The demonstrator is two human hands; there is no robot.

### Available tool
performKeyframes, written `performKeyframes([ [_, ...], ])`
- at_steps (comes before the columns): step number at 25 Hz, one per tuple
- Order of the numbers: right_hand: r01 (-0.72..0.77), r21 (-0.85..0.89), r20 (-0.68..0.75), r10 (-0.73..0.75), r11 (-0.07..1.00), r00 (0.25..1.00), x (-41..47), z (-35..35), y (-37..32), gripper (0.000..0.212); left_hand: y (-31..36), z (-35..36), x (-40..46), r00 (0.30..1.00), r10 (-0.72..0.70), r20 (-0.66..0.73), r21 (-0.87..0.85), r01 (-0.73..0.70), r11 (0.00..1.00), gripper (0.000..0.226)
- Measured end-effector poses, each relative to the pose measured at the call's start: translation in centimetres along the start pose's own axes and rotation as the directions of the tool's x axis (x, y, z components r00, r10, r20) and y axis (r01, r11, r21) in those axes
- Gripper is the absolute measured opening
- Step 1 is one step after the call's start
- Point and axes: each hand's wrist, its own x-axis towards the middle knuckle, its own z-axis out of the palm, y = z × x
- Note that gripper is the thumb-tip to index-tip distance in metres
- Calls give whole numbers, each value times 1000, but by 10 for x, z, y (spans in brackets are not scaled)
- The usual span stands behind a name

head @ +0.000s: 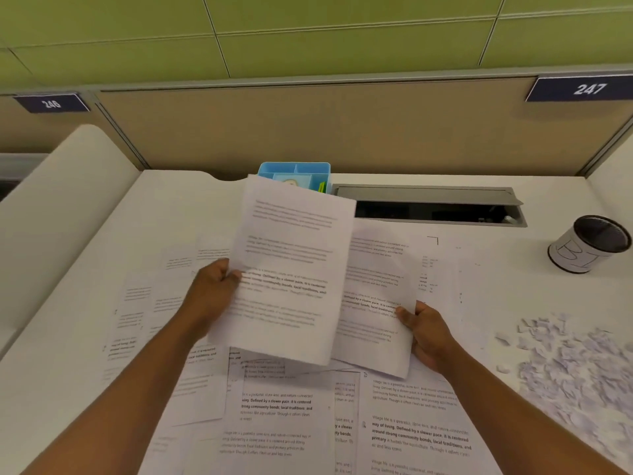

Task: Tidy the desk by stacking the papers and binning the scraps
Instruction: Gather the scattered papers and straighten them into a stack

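My left hand (214, 293) grips the left edge of a printed sheet (291, 269) lifted above the desk. My right hand (426, 332) holds the right edge of a second printed sheet (376, 303), which lies partly under the first. Several more printed papers (274, 416) are spread loosely over the white desk (513, 286) beneath and around my arms. A heap of small torn paper scraps (575, 365) covers the desk at the right. A black mesh cup wrapped in a handwritten paper label (589, 245), apparently the bin, stands upright at the far right.
A blue desk organiser (294, 173) stands at the back centre, partly hidden by the lifted sheet. An open grey cable hatch (435, 209) lies behind the papers. A tan partition panel (308, 125) closes off the back; a white divider (61, 217) rises at the left.
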Motion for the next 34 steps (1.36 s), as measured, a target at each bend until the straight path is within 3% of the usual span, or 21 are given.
performKeyframes([
  [5,20,13,111,-21,1000,994,-20,23,5,31,-5,58,-17,987,-28,157,-15,31,999,22],
  [10,3,60,173,-14,998,985,-29,26,2,36,-9,82,-22,988,-59,142,11,58,998,13],
  [18,-73,67,279,52,995,959,-36,30,5,37,-24,92,-21,939,-247,239,-163,290,943,24],
  [22,-118,103,261,88,988,961,-41,33,-2,29,-25,94,-23,946,-240,218,-176,280,944,20],
  [25,-162,189,245,113,969,963,-41,30,-7,37,-25,98,-27,954,-218,205,-181,256,950,19],
  [30,-36,-208,99,57,978,993,-23,17,2,25,-26,112,-35,963,-194,186,-197,230,953,17],
  [34,39,-144,-118,-56,989,991,-4,-14,-17,21,-29,118,-29,960,-262,96,-38,267,963,35],
])
